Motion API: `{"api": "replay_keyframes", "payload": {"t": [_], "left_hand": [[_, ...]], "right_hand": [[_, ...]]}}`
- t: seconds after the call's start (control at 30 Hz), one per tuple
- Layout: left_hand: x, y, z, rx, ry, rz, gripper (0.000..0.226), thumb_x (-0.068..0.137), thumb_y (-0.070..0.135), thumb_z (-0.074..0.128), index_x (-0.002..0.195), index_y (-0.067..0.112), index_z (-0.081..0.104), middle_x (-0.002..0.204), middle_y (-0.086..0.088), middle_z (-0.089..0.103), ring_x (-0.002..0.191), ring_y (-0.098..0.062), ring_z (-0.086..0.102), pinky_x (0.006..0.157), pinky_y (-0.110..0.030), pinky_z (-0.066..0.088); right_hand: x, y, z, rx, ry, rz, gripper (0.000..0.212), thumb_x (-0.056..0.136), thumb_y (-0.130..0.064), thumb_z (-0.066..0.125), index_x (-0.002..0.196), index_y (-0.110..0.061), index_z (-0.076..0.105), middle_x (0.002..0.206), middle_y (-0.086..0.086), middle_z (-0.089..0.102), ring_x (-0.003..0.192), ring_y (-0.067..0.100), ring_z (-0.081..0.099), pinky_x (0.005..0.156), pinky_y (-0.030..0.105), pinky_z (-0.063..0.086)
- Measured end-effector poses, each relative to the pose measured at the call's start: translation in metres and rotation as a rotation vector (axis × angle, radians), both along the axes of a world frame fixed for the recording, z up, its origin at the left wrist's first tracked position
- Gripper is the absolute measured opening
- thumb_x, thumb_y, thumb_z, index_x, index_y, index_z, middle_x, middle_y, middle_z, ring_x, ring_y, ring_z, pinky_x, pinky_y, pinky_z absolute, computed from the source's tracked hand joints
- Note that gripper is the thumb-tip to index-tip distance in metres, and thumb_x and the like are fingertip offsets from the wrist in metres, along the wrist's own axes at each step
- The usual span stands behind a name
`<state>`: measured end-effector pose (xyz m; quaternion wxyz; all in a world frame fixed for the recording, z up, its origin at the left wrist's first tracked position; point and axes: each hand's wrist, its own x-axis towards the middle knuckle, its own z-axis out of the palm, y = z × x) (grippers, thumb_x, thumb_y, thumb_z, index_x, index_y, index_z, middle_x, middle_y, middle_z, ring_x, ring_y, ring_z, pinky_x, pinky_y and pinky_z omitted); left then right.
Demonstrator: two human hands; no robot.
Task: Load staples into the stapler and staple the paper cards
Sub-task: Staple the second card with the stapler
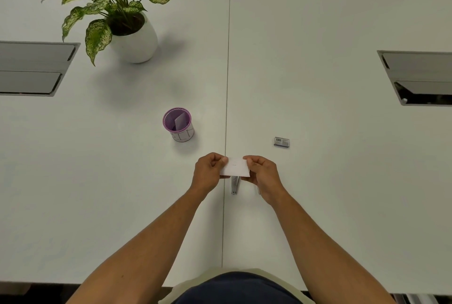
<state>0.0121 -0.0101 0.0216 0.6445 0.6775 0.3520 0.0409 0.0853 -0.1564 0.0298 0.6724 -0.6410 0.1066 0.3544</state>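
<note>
A small white paper card [235, 167] is held just above the table between both hands. My left hand [208, 172] pinches its left edge and my right hand [264, 176] pinches its right edge. A faint small mark shows near the card's middle. Below the card a metal stapler [234, 185] lies on the white table [318, 181], its far end hidden by the card. A small staple box [281, 142] lies to the right. A purple-rimmed cup [178, 124] to the left holds another card.
A potted plant in a white pot [133, 42] stands at the back left. Grey cable hatches are set into the table at far left [34, 68] and far right [418, 78]. A seam [226, 98] runs down the table's middle.
</note>
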Motion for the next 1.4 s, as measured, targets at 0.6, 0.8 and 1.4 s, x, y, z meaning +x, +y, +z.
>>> {"api": "replay_keyframes", "payload": {"t": [0.6,0.8,1.4], "left_hand": [[0.002,0.008,-0.001,-0.1,-0.065,0.021,0.003,0.086,0.013,0.07,0.089,0.014,0.07,0.082,-0.003,0.074,0.083,-0.02,0.069,0.072,-0.035,0.061],[0.002,0.008,0.002,-0.085,-0.052,0.021,0.01,0.084,0.015,0.072,0.092,0.018,0.068,0.08,-0.01,0.073,0.086,-0.029,0.07,0.077,-0.046,0.06],[-0.002,0.054,0.0,0.041,0.125,0.211,0.008,0.093,0.017,0.059,0.097,0.015,0.065,0.092,-0.002,0.068,0.089,-0.023,0.066,0.081,-0.038,0.057]], "right_hand": [[-0.002,0.007,0.002,-0.011,0.027,-0.026,0.019,0.095,-0.02,0.061,0.111,-0.009,0.063,0.11,0.016,0.066,0.094,0.035,0.068,0.067,0.038,0.061],[-0.005,0.006,-0.001,-0.021,-0.093,0.081,0.016,0.09,-0.007,0.067,0.103,-0.014,0.062,0.104,0.016,0.071,0.081,0.031,0.074,0.071,0.038,0.062],[0.008,0.043,-0.008,-0.192,-0.13,0.102,0.024,0.086,0.011,0.058,0.105,-0.002,0.065,0.109,0.017,0.065,0.093,0.029,0.069,0.069,0.029,0.061]]}}
